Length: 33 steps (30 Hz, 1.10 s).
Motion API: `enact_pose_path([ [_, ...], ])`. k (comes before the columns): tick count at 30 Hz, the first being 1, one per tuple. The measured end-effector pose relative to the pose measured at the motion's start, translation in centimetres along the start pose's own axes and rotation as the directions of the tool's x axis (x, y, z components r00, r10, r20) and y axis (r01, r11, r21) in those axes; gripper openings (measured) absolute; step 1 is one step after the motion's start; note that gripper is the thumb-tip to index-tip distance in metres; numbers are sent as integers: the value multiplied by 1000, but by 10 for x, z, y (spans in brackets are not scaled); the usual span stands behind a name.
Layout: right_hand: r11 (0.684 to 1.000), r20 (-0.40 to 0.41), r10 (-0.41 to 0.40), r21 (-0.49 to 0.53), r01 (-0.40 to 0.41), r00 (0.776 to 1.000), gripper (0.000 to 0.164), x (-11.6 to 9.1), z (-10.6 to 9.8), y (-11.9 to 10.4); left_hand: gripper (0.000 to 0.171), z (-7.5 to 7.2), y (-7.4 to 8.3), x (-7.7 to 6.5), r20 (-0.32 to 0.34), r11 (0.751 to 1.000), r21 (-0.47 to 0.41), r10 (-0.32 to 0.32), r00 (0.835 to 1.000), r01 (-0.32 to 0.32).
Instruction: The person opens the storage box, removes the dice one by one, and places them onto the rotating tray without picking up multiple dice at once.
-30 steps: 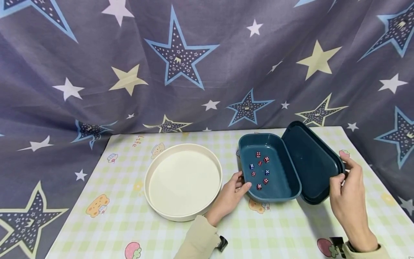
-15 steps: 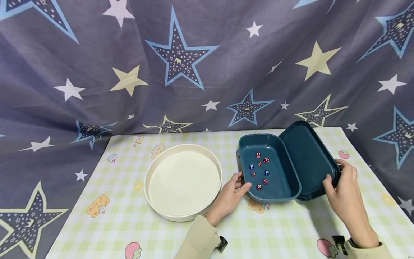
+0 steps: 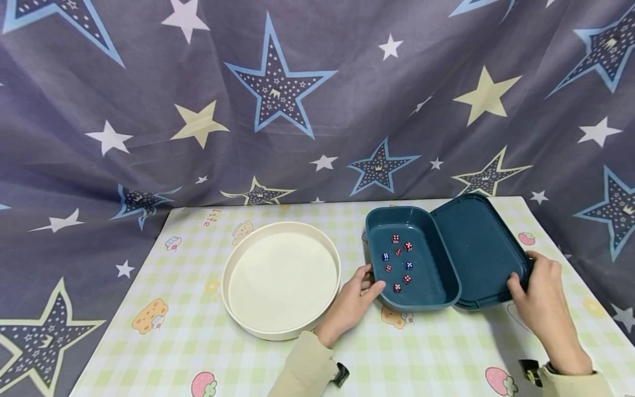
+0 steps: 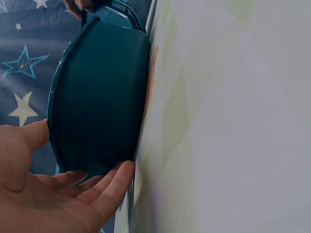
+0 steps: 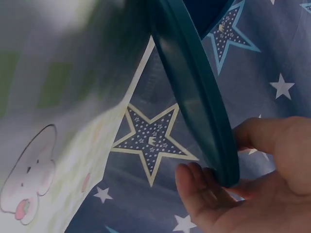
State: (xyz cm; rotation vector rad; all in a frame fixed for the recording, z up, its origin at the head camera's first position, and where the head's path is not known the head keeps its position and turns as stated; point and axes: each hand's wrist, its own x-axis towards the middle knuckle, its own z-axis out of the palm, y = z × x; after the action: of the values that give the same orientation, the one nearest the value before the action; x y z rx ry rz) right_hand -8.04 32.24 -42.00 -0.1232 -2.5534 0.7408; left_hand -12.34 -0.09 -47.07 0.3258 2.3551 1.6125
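Observation:
A dark teal plastic box [image 3: 421,299] stands on the table, with several small red and blue dice [image 3: 408,266] scattered on its floor. My left hand [image 3: 351,302] holds the box's near left corner, thumb at the rim and fingers against the outer wall, as the left wrist view confirms. The matching lid [image 3: 488,248] leans beside the box's right side, tilted, its right edge raised off the table. My right hand [image 3: 545,300] grips that edge, thumb on the upper face. In the right wrist view, fingers [image 5: 194,187] reach under the lid.
A round cream tray [image 3: 285,281] with a low rim sits left of the box, close to my left forearm. Green checked cloth [image 3: 407,358] with cartoon prints covers the table. A grey star-patterned curtain [image 3: 317,99] hangs behind it.
The lid first swung left toward the box, then tipped lower to the right, its inner face turning more upward. My right hand moved with it. Left hand, box and dice stayed put.

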Motion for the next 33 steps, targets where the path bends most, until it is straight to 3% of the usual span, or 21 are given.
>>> enact_pose_path([
  [15,993,170,103,-82,-90,980,51,2,-2,32,64,-1,2,-2,0,1000,-16,14,1000,-14],
  [24,991,148,102,-105,-87,984,46,2,-1,36,63,-2,3,-2,-4,1000,-12,20,1000,-20],
  [33,997,129,41,-77,-32,991,44,1,3,30,61,-4,5,-2,-20,998,-38,53,998,-54],
])
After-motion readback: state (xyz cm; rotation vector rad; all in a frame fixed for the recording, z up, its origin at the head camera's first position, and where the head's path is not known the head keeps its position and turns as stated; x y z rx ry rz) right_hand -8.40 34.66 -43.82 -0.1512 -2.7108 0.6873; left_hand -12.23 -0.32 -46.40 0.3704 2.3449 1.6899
